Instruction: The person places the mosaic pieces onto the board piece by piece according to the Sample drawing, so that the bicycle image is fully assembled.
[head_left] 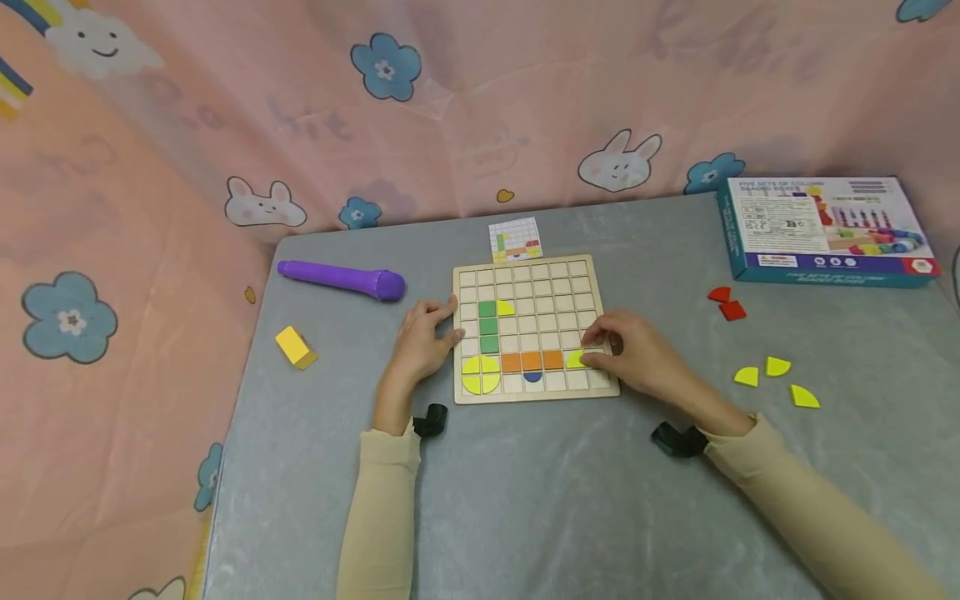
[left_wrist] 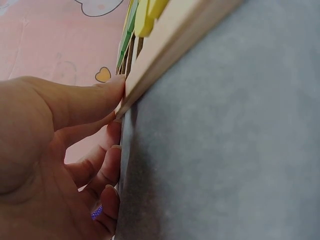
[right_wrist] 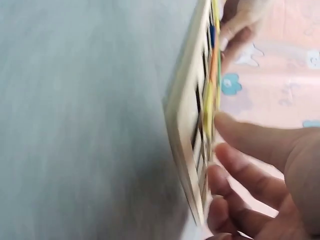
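Observation:
A wooden grid board (head_left: pixel 536 318) lies on the table. My left hand (head_left: pixel 420 340) is at its left edge, thumb and index fingertip touching the wooden rim (left_wrist: pixel 165 45). Over the board's right side is my right hand (head_left: pixel 637 354), its thumb tip right at a yellow quarter-circle tile (head_left: pixel 575 359) in the grid. The index finger is bent, its tip apart from the thumb. Left of that tile runs a row of orange square tiles (head_left: pixel 531 361), with a rounded blue tile (head_left: pixel 532 377) beneath. Green squares (head_left: pixel 488 326) form a column, and yellow quarter-circles (head_left: pixel 481 375) make a full circle.
A small pattern card (head_left: pixel 515 240) touches the board's top. Loose red tiles (head_left: pixel 732 311) and yellow tiles (head_left: pixel 805 397) lie to the right, below a game box (head_left: pixel 828 232). On the left are a purple toy microphone (head_left: pixel 341 280) and a yellow block (head_left: pixel 296 347).

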